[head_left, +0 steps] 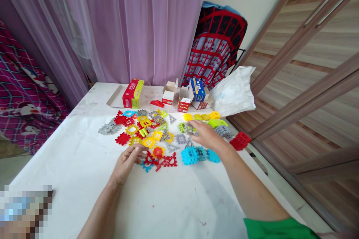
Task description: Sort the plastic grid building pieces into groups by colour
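Observation:
A loose pile of plastic interlocking building pieces lies across the middle of the table, with yellow pieces [148, 142], red pieces [122, 139] and grey pieces [109, 127] among them. At the pile's near edge is my left hand [126, 162], its thumb and fingers drawn together; whatever they hold is hidden. My right hand [206, 134] reaches over the right side, closed on a grey building piece [191, 130]. Below that hand stands a row of blue pieces [189, 155]. Stacked grey pieces [223, 132] and a red stack [240, 140] sit beyond my right wrist.
Along the back stand a red and yellow box [133, 94], small open cartons [169, 95] and a blue box [198, 89]. A white plastic bag [235, 91] slumps at the back right corner. Wooden cabinet doors [308, 82] rise to the right, a purple curtain [151, 26] behind.

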The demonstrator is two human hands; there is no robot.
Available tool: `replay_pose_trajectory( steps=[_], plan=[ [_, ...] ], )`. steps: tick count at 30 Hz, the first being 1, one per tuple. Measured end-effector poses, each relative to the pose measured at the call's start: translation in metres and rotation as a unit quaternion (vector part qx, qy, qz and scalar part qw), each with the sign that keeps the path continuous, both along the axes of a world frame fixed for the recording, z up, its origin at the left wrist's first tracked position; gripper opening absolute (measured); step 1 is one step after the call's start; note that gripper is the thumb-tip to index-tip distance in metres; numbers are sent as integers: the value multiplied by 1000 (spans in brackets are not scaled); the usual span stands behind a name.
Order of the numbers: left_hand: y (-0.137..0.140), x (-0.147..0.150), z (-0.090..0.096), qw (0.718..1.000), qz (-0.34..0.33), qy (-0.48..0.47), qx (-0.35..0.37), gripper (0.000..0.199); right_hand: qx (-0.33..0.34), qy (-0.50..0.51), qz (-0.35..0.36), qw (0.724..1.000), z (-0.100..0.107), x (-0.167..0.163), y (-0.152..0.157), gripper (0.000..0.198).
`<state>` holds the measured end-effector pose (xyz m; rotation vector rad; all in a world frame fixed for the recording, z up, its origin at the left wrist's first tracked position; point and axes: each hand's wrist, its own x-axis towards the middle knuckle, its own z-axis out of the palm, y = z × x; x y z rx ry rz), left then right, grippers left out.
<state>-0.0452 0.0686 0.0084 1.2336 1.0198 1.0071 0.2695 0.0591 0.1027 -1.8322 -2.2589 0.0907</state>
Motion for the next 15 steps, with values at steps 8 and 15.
replay_pose_trajectory(
  steps=[8,15],
  plan=[
    [0,3,-1,1000,26,10,-1,55,-102,-106,-5,989,-13,90,-5,56],
    [-1,3,5,999,44,7,-9,56,-104,-93,36,990,-25,83,3,56]
  ],
)
